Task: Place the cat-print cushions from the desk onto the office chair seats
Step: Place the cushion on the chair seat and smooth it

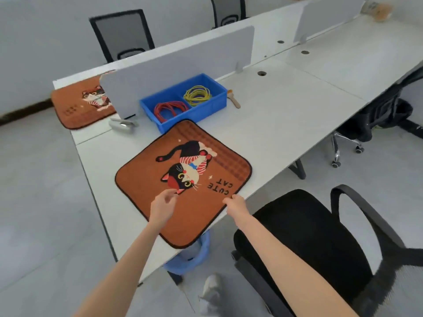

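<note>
Nearest, a black office chair (304, 243) stands just right of the white desk (286, 115), seat bare, armrest loop on its far right side. Both forearms reach forward from the bottom edge. Right hand (235, 203) grips the near-right edge of the near cushion (183, 179), fingers curled over the black piping just below the "CUTE CAT" lettering. Left hand (163, 205) lies over the cushion's near-left part, fingers loosely curled, thumb and forefinger close together by the cat's ear; cannot tell whether they pinch the fabric. The near cushion is orange, roughly square with rounded corners, so no clear long axis; it lies flat, turned diamond-wise to the desk edge, its near corner overhanging the front edge above a blue bin (192, 255) on the floor. The printed cat points head toward the person, tail and feet away; the lettering reads upside down from here. Its far corner touches or nearly touches a blue tray (164, 124), two compartments: red rubber bands (169, 108) left, yellow-green rubber bands (198, 94) right. A wooden utensil (233, 99) lies just right of the tray. A grey divider panel (178, 65) stands upright behind the tray. Beyond its left end, a second cushion (80, 104) lies flat at the desk's far-left corner, partly hidden by the panel. Farther back, a mesh-backed chair (122, 33) stands against the wall.
</note>
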The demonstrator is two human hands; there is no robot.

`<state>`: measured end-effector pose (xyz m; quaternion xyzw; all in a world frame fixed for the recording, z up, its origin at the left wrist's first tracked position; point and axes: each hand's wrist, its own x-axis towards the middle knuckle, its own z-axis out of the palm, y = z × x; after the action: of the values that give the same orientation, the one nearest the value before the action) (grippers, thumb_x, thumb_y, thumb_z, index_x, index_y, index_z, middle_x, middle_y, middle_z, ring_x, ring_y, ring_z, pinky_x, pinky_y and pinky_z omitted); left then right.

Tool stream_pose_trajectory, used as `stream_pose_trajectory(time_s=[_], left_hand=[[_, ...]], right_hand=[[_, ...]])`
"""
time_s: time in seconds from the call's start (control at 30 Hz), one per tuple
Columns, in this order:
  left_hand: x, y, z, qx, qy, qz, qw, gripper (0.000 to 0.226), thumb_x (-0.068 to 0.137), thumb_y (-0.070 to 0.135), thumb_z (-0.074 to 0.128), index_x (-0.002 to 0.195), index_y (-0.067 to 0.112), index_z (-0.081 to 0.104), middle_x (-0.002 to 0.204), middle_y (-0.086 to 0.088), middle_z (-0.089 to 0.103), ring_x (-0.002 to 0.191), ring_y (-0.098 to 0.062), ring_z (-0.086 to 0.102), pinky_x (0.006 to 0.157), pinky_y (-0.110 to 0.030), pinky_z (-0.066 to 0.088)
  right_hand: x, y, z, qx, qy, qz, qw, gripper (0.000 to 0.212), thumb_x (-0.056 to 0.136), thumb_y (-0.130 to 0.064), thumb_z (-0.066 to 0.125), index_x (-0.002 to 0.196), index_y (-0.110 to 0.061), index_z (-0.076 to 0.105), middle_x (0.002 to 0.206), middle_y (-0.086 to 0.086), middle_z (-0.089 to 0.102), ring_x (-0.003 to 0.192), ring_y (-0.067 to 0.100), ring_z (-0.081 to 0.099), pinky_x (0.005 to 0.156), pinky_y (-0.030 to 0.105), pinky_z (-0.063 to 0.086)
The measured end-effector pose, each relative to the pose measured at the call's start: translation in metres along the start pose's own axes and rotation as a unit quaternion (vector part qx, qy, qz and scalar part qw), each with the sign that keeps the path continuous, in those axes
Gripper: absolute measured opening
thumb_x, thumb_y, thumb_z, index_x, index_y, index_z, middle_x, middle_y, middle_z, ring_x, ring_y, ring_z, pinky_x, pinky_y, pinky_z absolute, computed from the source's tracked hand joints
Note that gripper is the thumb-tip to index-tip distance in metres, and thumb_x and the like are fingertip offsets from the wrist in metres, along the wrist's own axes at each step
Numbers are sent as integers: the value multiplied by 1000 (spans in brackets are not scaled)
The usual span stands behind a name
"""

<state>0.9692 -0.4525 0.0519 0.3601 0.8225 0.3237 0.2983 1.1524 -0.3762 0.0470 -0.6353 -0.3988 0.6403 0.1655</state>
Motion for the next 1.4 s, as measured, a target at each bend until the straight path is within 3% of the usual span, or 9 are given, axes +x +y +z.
stream_pose_trajectory(time_s=[0.13, 0.27, 0.33, 0.5, 0.67, 0.8, 0.97, 1.17, 1.4], left_hand=[[47, -29, -32, 122, -16, 2, 992, 50, 90, 13, 48, 139, 8, 36, 146, -12, 41, 137, -27, 35, 111, -37, 29], [73, -50, -28, 296, -157, 7, 942, 61, 93, 29, 43, 147, 18, 16, 158, -9, 12, 145, -32, 7, 117, -47, 19], [75, -53, -16, 320, -183, 8, 930, 57, 93, 34, 40, 146, 21, 20, 158, -8, 12, 145, -34, 7, 115, -51, 20], [81, -43, -4, 294, -78, 29, 952, 49, 90, 31, 44, 137, 18, 37, 147, -9, 38, 137, -35, 28, 109, -51, 31], [119, -31, -7, 226, -42, 23, 973, 55, 89, 23, 50, 138, 8, 32, 150, -15, 30, 141, -33, 21, 113, -49, 27], [129, -23, 7, 241, -61, 12, 969, 65, 86, 22, 56, 141, 4, 25, 151, -16, 27, 140, -34, 20, 111, -49, 28], [109, 1, 46, 283, -87, 36, 954, 67, 82, 23, 62, 137, 6, 29, 135, -20, 42, 126, -37, 38, 96, -50, 40], [76, 43, 99, 127, -134, 109, 977, 32, 95, 27, 43, 117, 7, 54, 107, -16, 60, 98, -30, 57, 85, -42, 48], [-18, 85, 188, 48, -264, 178, 947, 11, 92, 13, 49, 82, 14, 53, 70, 8, 56, 66, -10, 53, 56, -11, 36]], right_hand=[[28, -8, 37, 80, 102, 79, 988, 32, 88, -12, 49, 118, -2, 47, 103, 8, 51, 86, 24, 50, 76, 32, 44], [46, -4, 44, 135, 138, 116, 974, 33, 85, -14, 55, 114, 2, 52, 111, 14, 60, 90, 29, 56, 79, 34, 49], [52, 1, 45, 141, 137, 115, 974, 30, 86, -12, 57, 112, 3, 53, 105, 11, 58, 92, 29, 55, 79, 32, 45], [57, 12, 57, 84, 127, 77, 985, 15, 84, -2, 53, 96, -11, 50, 107, 15, 62, 96, 30, 59, 91, 46, 51], [39, 14, 13, 9, 159, 27, 987, 15, 88, -5, 48, 99, -15, 48, 96, 6, 58, 90, 22, 56, 79, 37, 50], [21, 39, -61, -3, 184, 47, 982, 14, 86, -6, 51, 97, -15, 53, 102, 9, 62, 95, 24, 59, 83, 38, 50], [1, 73, -120, -4, 212, 84, 974, 18, 86, -8, 55, 103, -15, 56, 106, 10, 63, 98, 25, 60, 92, 48, 49], [-32, 89, -170, -8, 327, 60, 943, 27, 91, -8, 50, 118, -9, 54, 110, 13, 62, 95, 23, 55, 91, 43, 46], [-38, 104, -253, -82, 390, 43, 916, 31, 95, -8, 41, 123, -8, 52, 116, 15, 63, 108, 32, 57, 92, 38, 44]])
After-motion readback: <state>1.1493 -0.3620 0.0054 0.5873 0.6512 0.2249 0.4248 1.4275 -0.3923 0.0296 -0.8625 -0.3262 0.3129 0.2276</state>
